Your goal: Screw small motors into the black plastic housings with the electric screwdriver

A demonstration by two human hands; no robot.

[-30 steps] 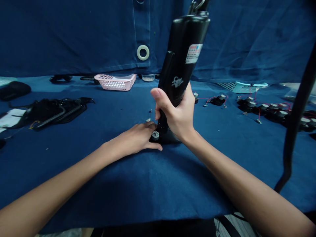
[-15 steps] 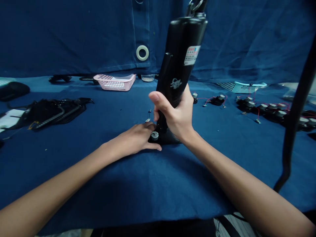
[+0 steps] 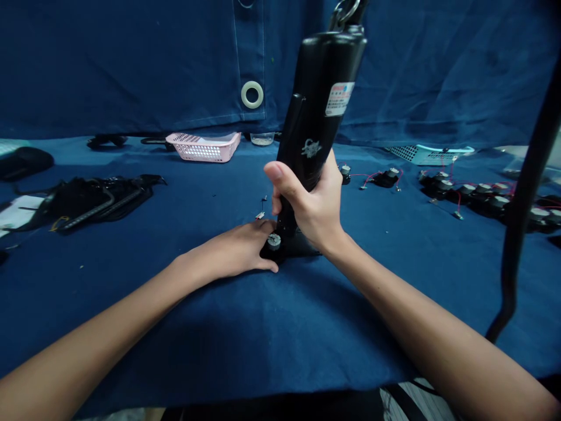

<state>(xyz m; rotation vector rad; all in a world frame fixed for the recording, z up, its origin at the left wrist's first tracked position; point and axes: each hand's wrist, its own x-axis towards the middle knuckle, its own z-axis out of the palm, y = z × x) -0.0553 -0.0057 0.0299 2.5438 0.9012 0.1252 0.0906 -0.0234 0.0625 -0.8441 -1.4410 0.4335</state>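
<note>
My right hand (image 3: 316,202) is wrapped around a black electric screwdriver (image 3: 326,96), which hangs from a metal ring and leans with its lower end toward the cloth. Under that end lies a small black part with a round silver motor (image 3: 274,241) on top. My left hand (image 3: 239,248) holds this part from its left side, the thumb nearer me and the fingers behind. A small connector (image 3: 260,216) on a wire sticks out beyond those fingers. The screwdriver's tip is hidden behind my right hand and the part.
More black parts with silver motors and red wires (image 3: 484,190) lie at the right, near a teal basket (image 3: 442,155). A pink basket (image 3: 205,148) stands at the back. Black parts (image 3: 100,202) are heaped at the left. A black cable (image 3: 521,222) hangs at the right.
My left thumb has slid slightly left and toward me, showing more of the black part. The screwdriver and my right hand have barely moved.
</note>
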